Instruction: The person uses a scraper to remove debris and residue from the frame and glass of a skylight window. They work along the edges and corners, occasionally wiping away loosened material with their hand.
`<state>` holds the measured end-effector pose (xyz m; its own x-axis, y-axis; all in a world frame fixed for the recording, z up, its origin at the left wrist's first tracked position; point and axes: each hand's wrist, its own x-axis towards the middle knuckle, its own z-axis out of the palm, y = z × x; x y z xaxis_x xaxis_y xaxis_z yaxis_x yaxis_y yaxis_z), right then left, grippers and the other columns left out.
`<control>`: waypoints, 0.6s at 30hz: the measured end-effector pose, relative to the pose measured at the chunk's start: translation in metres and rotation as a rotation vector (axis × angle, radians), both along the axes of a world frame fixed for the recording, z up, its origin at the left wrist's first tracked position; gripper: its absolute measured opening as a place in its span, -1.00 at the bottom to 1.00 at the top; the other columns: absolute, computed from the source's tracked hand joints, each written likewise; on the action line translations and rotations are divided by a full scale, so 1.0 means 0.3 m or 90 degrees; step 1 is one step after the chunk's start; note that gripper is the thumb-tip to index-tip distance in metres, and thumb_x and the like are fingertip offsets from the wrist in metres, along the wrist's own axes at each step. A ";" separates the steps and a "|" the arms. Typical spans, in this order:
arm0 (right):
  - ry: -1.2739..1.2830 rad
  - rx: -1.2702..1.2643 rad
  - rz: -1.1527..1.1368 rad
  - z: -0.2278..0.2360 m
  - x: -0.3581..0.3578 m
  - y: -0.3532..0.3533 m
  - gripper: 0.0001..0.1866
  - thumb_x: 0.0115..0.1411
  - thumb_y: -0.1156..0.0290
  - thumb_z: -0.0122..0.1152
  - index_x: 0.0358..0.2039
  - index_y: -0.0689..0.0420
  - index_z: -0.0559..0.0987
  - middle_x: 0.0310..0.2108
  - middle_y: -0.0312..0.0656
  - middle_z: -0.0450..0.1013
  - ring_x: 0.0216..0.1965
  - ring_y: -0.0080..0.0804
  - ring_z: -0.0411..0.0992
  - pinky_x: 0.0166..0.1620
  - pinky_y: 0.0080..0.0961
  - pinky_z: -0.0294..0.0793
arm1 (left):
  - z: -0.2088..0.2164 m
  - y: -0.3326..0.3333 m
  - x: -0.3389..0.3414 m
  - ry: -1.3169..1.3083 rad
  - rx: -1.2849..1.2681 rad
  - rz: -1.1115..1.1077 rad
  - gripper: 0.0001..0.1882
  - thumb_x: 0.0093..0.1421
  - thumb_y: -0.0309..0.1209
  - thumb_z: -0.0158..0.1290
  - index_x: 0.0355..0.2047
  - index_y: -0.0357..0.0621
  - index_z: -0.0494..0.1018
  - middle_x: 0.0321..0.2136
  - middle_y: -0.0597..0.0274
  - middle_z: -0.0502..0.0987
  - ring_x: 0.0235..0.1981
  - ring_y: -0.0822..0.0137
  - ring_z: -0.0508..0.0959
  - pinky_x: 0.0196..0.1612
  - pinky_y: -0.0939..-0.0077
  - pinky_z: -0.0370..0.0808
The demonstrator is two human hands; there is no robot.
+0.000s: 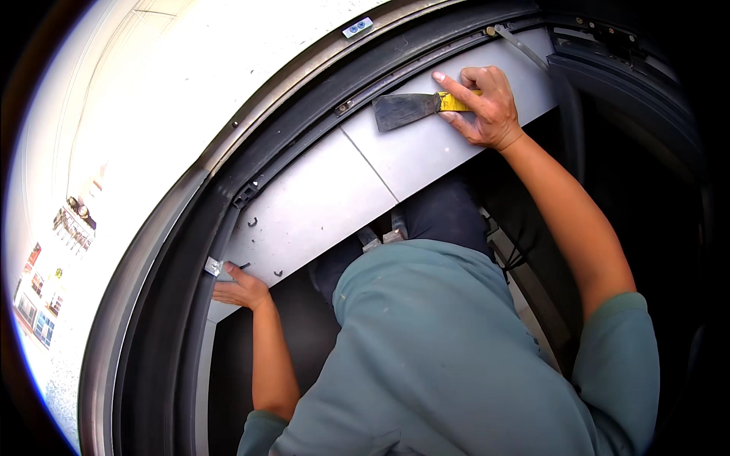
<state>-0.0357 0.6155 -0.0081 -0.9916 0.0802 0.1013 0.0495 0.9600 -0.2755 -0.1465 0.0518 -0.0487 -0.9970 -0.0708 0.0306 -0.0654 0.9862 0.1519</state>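
My right hand (493, 108) is closed on the yellow handle of a putty knife (407, 111). Its broad, dark-stained blade points left, over the pale tiled sill (319, 197) beside the black window frame. At the left end of the sill, my left hand (242, 289) has its fingers stretched toward the frame and its thumb apart from them. By that thumb a small silvery metal bracket (214, 266) sits at the frame's edge. A short dark piece (244, 266) lies close to the thumb; I cannot make out what it is.
Small dark curved bits (253, 222) and specks lie on the sill. The black frame (228, 205) curves along its outer side, with small fittings (245, 194) in its channel. At the upper right, a metal stay arm (521, 45) crosses the sill near a dark sash (616, 83).
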 end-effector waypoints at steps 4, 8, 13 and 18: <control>0.016 -0.010 0.020 -0.006 -0.013 0.007 -0.36 0.10 0.08 0.42 0.24 -0.21 0.59 -0.23 -0.29 0.31 -0.23 -0.25 0.29 -0.10 -0.31 0.35 | 0.002 -0.017 0.006 -0.003 0.010 -0.002 -0.05 0.45 0.19 -0.16 0.44 -0.49 0.00 0.45 -0.36 0.01 0.50 -0.23 -0.04 0.50 -0.08 -0.11; 0.019 -0.014 0.025 -0.004 -0.011 0.005 -0.37 0.11 0.12 0.42 0.25 -0.18 0.59 -0.23 -0.29 0.31 -0.25 -0.26 0.29 -0.11 -0.31 0.34 | 0.009 0.003 0.006 -0.010 0.024 -0.001 -0.10 0.48 0.13 -0.18 0.44 -0.48 -0.01 0.45 -0.33 0.00 0.50 -0.21 -0.05 0.51 -0.06 -0.12; 0.042 -0.024 0.033 0.001 -0.019 -0.003 -0.39 0.10 0.18 0.44 0.22 -0.11 0.62 -0.23 -0.26 0.33 -0.27 -0.27 0.30 -0.13 -0.34 0.32 | 0.017 0.014 0.003 -0.003 0.033 0.002 -0.13 0.48 0.12 -0.20 0.42 -0.49 0.01 0.45 -0.37 -0.01 0.50 -0.24 -0.06 0.51 -0.08 -0.15; 0.040 -0.044 0.038 -0.010 -0.013 -0.006 -0.37 0.03 0.28 0.49 0.19 -0.07 0.64 -0.23 -0.25 0.34 -0.27 -0.27 0.30 -0.14 -0.34 0.35 | 0.023 0.020 0.001 -0.013 0.068 0.012 -0.18 0.49 0.12 -0.22 0.35 -0.48 0.10 0.40 -0.38 0.06 0.47 -0.27 -0.01 0.48 -0.10 -0.11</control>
